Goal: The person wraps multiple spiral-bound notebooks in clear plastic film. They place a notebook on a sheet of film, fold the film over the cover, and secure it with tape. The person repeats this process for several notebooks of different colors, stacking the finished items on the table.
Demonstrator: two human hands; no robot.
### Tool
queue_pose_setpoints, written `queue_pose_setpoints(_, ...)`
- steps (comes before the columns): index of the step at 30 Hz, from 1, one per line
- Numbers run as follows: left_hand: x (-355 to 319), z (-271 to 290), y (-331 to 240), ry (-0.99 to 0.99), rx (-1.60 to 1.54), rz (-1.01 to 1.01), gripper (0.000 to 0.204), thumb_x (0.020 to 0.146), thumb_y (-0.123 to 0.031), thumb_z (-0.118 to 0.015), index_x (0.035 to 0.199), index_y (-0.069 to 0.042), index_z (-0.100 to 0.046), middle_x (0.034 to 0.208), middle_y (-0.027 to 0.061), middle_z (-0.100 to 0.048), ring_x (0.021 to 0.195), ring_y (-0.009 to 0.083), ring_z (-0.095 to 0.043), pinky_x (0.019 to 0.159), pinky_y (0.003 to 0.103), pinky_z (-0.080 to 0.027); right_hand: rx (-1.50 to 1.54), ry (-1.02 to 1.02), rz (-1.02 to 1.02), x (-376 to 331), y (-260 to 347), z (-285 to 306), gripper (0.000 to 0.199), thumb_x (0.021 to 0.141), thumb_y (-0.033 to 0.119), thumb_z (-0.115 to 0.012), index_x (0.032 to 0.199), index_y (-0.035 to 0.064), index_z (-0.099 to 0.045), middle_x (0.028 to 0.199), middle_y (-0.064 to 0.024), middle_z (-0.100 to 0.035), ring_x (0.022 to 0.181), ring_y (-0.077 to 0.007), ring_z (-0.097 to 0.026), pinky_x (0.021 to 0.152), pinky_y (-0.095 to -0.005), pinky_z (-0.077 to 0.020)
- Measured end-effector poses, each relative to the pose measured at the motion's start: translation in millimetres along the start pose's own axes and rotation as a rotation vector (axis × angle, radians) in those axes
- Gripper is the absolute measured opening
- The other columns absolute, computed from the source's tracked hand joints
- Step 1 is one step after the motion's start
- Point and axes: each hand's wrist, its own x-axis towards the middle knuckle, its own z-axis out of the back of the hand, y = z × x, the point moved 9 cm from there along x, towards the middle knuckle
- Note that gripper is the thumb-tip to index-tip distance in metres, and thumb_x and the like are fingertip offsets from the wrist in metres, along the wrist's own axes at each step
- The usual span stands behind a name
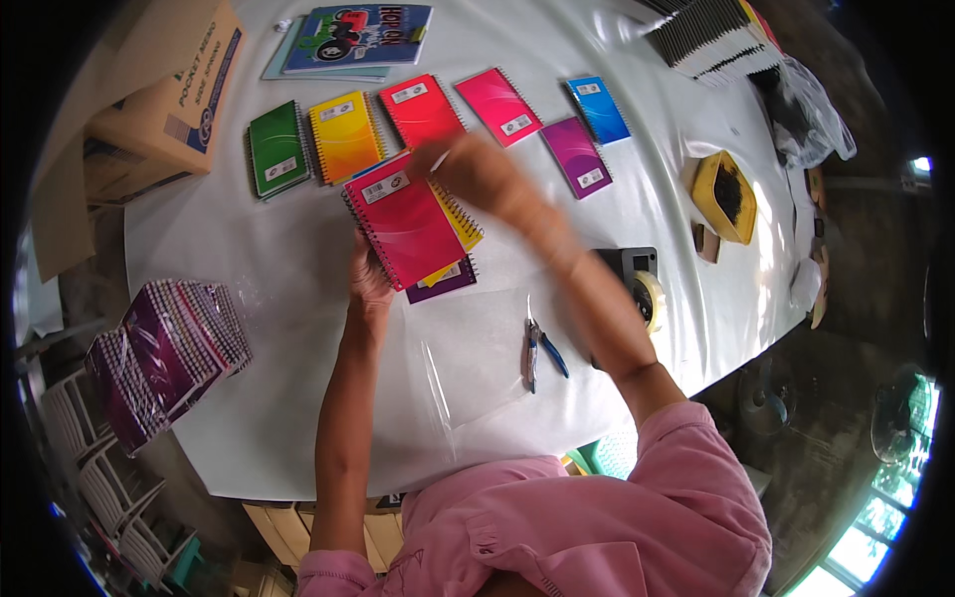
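Note:
My left hand (369, 271) is closed around the lower left side of a small stack of spiral notebooks, held above the table. On top is a crimson notebook (406, 227); edges of a yellow notebook (470, 235) and a purple notebook (443, 287) stick out beneath, and a strip of blue shows at the top edge. My right hand (476, 171), smeared by motion, is over the stack's upper right corner; whether it grips anything is unclear. Beyond lie piles of notebooks: green (279, 149), yellow (345, 134), red (422, 107), pink (499, 104), purple (577, 156) and blue (599, 107).
Cutting pliers (534, 356) and a clear plastic sheet (468, 383) lie nearby. A tape dispenser (637, 267) is partly behind my right forearm. Around them are a yellow tub (713, 214), a cardboard box (164, 129), larger notebooks (363, 45) and a wrapped purple bundle (169, 358).

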Motion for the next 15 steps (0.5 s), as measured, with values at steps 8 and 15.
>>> queue_pose_setpoints(8,4.5,15.1,3.2,0.061,0.069,0.049,0.078,0.080,-0.057,-0.063,0.135,-0.005,-0.041,0.134,0.0105,-0.049,0.121,0.0268,-0.048,0.101,0.044,-0.042,-0.789,-0.329,-0.699,-64.1,-252.6,172.6,0.037,0.078,0.035,-0.069,0.098,0.0041,-0.067,0.093,-0.0201,-0.065,0.085,-0.0378,-0.064,0.075,-0.0442,-0.0524)
queue_pose_setpoints(15,2.5,5.7,7.1,-0.077,0.098,0.098,0.082,0.074,-0.050,-0.074,0.134,-0.004,-0.042,0.132,0.0116,-0.052,0.119,0.0275,-0.051,0.101,0.047,-0.042,-0.863,-0.259,-0.605,-48.0,-207.7,188.9,0.020,0.083,0.018,-0.055,0.093,0.0032,-0.065,0.095,-0.0208,-0.065,0.087,-0.0390,-0.064,0.071,-0.0485,-0.0518)
